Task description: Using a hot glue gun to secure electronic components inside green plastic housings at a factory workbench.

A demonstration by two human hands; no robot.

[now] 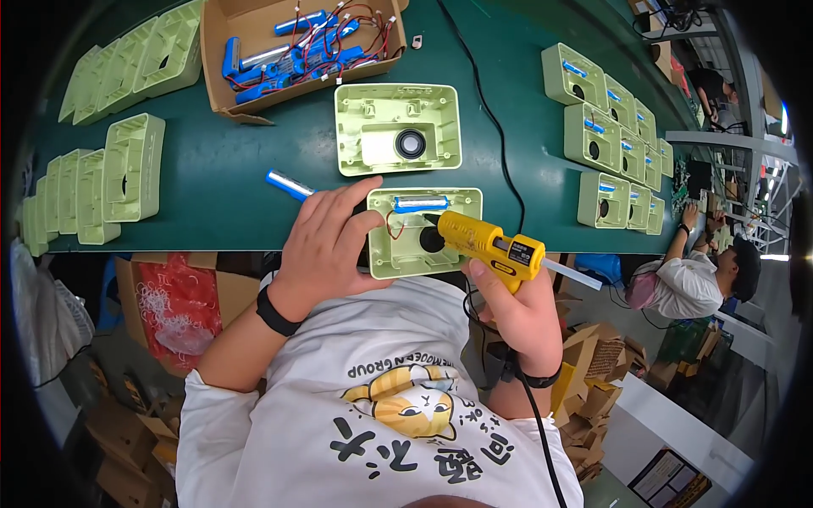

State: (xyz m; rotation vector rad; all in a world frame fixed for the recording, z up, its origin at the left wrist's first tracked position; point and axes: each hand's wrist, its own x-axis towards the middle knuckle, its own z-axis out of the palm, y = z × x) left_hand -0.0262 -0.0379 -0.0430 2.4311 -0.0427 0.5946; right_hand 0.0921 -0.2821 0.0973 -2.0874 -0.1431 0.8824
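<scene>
A pale green plastic housing [385, 254] sits at the table's near edge, tilted slightly. My left hand [326, 233] grips its left side, fingers over the far corner and thumb at the lower edge. Inside it, along the far wall, lies a blue battery [421, 203] with a red wire. My right hand [517, 305] is closed around a yellow hot glue gun [491, 245], a white glue stick protruding from its back. The gun's nozzle points into the housing, close below the battery; whether it touches is unclear. A loose blue battery [289, 184] lies beside my left fingers.
Just beyond stands another green housing [398, 93] with a round black speaker. A cardboard box [222, 93] holds several wired batteries. Green housings line the left [134, 169] and right [597, 203]. A black cable [487, 93] crosses the table [246, 161]. A co-worker [690, 275] sits at right.
</scene>
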